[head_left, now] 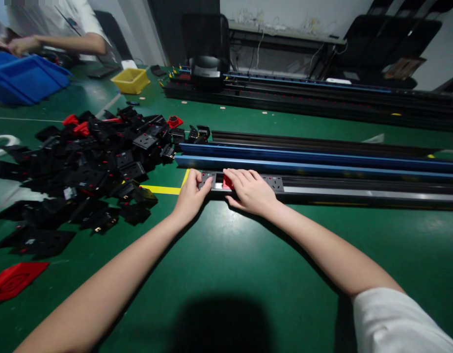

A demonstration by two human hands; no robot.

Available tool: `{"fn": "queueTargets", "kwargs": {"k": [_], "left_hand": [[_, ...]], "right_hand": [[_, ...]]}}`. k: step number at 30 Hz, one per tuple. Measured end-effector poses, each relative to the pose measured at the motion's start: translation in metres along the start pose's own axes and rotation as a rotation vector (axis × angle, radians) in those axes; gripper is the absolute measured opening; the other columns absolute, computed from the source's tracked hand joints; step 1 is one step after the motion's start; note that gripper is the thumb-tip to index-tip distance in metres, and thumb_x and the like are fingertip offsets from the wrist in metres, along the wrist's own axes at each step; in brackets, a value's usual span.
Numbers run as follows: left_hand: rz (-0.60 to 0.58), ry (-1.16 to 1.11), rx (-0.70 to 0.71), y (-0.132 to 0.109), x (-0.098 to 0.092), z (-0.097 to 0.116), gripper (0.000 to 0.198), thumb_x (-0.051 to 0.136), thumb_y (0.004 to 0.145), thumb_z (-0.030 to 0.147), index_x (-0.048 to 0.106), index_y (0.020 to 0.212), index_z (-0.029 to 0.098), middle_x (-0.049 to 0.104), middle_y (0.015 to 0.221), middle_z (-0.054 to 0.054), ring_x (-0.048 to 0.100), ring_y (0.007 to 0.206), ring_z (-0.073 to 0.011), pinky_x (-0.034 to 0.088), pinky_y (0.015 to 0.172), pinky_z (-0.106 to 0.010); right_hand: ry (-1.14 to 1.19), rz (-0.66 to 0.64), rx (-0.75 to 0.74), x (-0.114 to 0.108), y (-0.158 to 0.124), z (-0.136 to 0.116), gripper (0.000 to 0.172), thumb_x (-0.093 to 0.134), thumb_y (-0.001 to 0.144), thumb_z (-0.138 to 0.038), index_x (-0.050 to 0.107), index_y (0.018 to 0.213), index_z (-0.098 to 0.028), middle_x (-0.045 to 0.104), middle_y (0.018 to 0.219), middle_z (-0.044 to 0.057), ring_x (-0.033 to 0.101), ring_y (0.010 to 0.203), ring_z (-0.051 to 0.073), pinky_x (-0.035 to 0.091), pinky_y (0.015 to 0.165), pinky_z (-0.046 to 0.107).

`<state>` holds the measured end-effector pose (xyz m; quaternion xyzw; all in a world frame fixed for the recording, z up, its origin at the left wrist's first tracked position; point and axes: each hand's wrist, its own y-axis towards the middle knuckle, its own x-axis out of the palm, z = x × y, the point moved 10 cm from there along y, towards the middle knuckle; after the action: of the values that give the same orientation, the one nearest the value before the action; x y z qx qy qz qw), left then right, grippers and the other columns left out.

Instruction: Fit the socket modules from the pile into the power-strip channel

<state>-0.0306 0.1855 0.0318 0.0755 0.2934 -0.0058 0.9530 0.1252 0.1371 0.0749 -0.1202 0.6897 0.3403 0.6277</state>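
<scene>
A long black rail (359, 193) lies across the green table in front of me, with socket modules set in its left end. My left hand (191, 196) grips that end, thumb on a black socket module (207, 179). My right hand (250, 190) lies over the rail beside it, fingers curled on a red module (227, 183). Another black socket module (274, 183) sits in the rail just right of my right hand.
A heap of loose black and red socket modules (93, 162) covers the table at left. Blue rails (322, 164) lie behind the black one, with more rails (322, 98) at the back. A blue bin (25, 78), a yellow bin (130, 81) and another person's arm (60, 44) are far left.
</scene>
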Motion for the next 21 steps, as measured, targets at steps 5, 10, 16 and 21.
{"fn": "queueTargets", "kwargs": {"k": [5,10,16,21], "left_hand": [[0.02,-0.029,0.037,0.0,-0.002,-0.001,0.032,0.061,0.09,0.051,0.041,0.088,0.025,0.046,0.078,0.004,0.044,0.068,-0.0156,0.038,0.066,-0.03],[-0.039,-0.034,0.139,-0.001,0.005,0.008,0.024,0.052,0.096,0.047,0.048,0.099,0.024,0.058,0.096,-0.002,0.058,0.09,-0.0201,0.047,0.082,-0.035],[-0.048,-0.005,0.194,-0.006,0.007,0.015,0.029,0.048,0.101,0.047,0.05,0.115,0.022,0.064,0.109,-0.007,0.062,0.105,-0.0228,0.048,0.094,-0.039],[-0.037,0.049,0.226,-0.009,0.006,0.016,0.035,0.048,0.102,0.05,0.055,0.123,0.023,0.066,0.112,-0.008,0.062,0.104,-0.0241,0.048,0.092,-0.04]], "right_hand": [[0.001,-0.008,-0.005,0.001,0.0,0.0,0.062,0.051,0.101,-0.042,0.046,0.152,-0.006,0.054,0.153,0.021,0.052,0.132,0.035,0.04,0.108,0.049],[0.013,-0.006,-0.001,0.001,0.0,0.001,0.065,0.052,0.1,-0.042,0.044,0.153,-0.005,0.054,0.153,0.021,0.052,0.133,0.035,0.04,0.109,0.05],[0.017,-0.015,-0.001,0.001,0.0,0.001,0.066,0.051,0.101,-0.042,0.042,0.154,-0.005,0.053,0.153,0.021,0.051,0.134,0.035,0.04,0.109,0.05],[0.011,-0.011,-0.001,0.001,0.0,0.001,0.065,0.051,0.101,-0.042,0.042,0.154,-0.005,0.054,0.153,0.02,0.052,0.134,0.035,0.04,0.109,0.049]]}}
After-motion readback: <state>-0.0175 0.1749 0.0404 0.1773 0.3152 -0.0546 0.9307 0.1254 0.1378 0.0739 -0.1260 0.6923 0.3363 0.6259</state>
